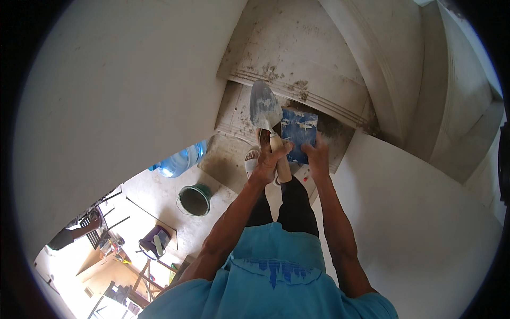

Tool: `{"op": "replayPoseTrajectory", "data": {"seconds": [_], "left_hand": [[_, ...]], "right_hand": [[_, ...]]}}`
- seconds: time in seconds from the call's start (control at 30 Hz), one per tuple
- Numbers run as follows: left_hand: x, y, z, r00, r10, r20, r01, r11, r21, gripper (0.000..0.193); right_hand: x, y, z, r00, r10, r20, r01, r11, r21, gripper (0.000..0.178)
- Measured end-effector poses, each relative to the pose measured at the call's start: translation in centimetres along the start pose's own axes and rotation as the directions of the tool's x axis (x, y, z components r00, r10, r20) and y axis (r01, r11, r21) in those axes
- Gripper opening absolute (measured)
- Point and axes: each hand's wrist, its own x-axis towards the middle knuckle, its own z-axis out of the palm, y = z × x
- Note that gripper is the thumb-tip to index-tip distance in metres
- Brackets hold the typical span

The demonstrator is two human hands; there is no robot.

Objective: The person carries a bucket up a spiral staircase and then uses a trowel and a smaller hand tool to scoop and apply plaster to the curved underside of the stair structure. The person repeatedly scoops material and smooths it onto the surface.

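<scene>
My left hand (270,161) is closed round the pale wooden handle of a trowel (264,105). Its grey, pointed blade is smeared with dried mortar and points away from me. Just to the right, my right hand (317,158) grips a flat, blue rectangular board (298,133) by its near right edge, thumb on top. Whitish patches and scrapes mark the board's face. The left thumb comes close to the board's left edge; I cannot tell whether it touches. Both tools are held above the stairs, in front of my legs.
Dusty steps (297,48) with dirt along their edges rise ahead and curve right. White walls stand left (122,90) and right (414,212). On the lower floor are a blue water jug (183,159), a green bucket (194,200) and a dark bucket (155,242). Another person's arm (85,229) shows far left.
</scene>
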Motion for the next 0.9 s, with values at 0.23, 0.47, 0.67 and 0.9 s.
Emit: {"op": "replayPoseTrajectory", "data": {"seconds": [0.23, 0.47, 0.67, 0.9], "left_hand": [[-0.1, 1.1, 1.1, 0.997, -0.015, -0.079, 0.011, 0.999, -0.051, 0.035], [1.8, -0.4, 0.2, 0.929, 0.366, -0.059, -0.308, 0.85, 0.427, 0.033], [2.3, -1.1, -0.2, 0.769, 0.636, 0.067, -0.555, 0.612, 0.563, 0.035], [0.6, -1.8, -0.9, 0.94, 0.26, -0.219, -0.211, 0.952, 0.223, 0.036]], "right_hand": [[-3.1, -1.8, 0.3, 0.91, -0.373, -0.18, 0.22, 0.804, -0.552, 0.057], [-6.7, -2.4, 3.5, 0.895, -0.407, 0.184, 0.435, 0.704, -0.562, 0.051], [-6.2, -2.1, 5.5, 0.989, -0.142, 0.036, 0.146, 0.978, -0.152, 0.04], [-6.5, -2.6, 3.7, 0.991, 0.103, 0.083, -0.123, 0.948, 0.295, 0.039]]}}
